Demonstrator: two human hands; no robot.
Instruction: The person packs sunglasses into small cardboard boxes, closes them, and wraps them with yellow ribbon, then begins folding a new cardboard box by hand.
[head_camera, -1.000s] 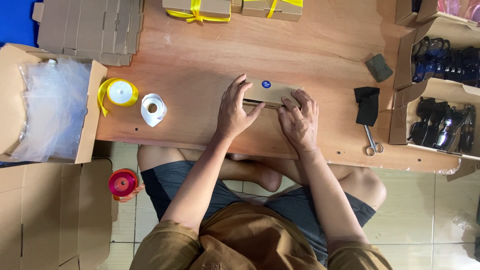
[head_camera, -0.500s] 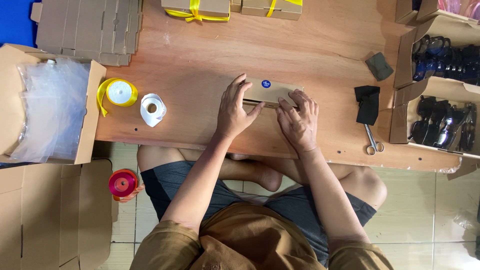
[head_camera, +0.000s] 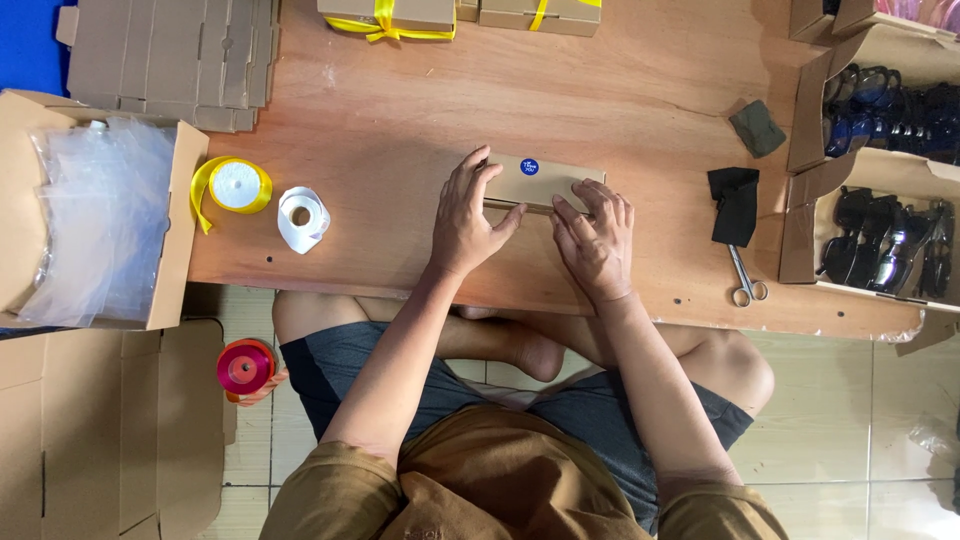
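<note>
Nothing has shifted since the earlier frames; both hands stay on the box. Low wooden table (head_camera: 640, 80) over pale tiled floor (head_camera: 860, 440), cardboard cartons at each side. Flat brown cardboard box (head_camera: 545, 182) with a round blue sticker lies mid-table. Left hand (head_camera: 468, 218) presses its near-left end, fingers spread flat. Right hand (head_camera: 594, 238) covers the right end, fingers close together, tips on the lid.

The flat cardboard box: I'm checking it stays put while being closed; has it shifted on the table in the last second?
No. The flat cardboard box sits the same way relative to the scissors.
</note>
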